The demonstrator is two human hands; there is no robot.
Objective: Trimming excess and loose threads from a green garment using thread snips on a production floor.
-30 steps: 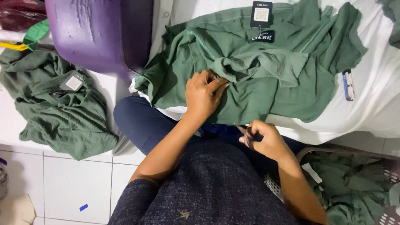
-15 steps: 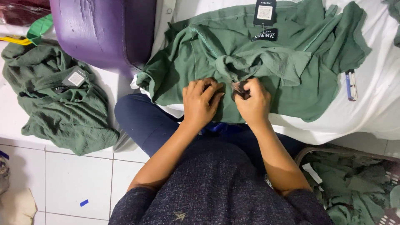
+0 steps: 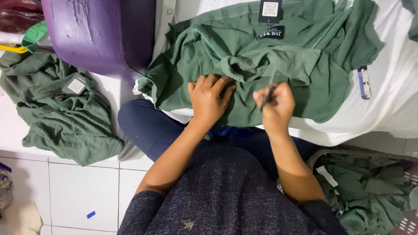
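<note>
Our green shirt (image 3: pixel 278 56) lies crumpled on the white work surface (image 3: pixel 392 109), its lower hem at the front edge. Our left hand (image 3: pixel 210 98) presses flat, fingers spread; our right hand (image 3: pixel 275 104) pinches a small dark tool (image 3: pixel 267 96). A purple tub (image 3: pixel 96 30) crowds the shirt's left edge.

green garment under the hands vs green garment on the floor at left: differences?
The garment on the white surface is spread out, with the left hand pressing it; the floor garment lies crumpled and untouched. The first carries a black hang tag at its top edge; the floor one's tag sits mid-heap. Both share the same green fabric.
</note>
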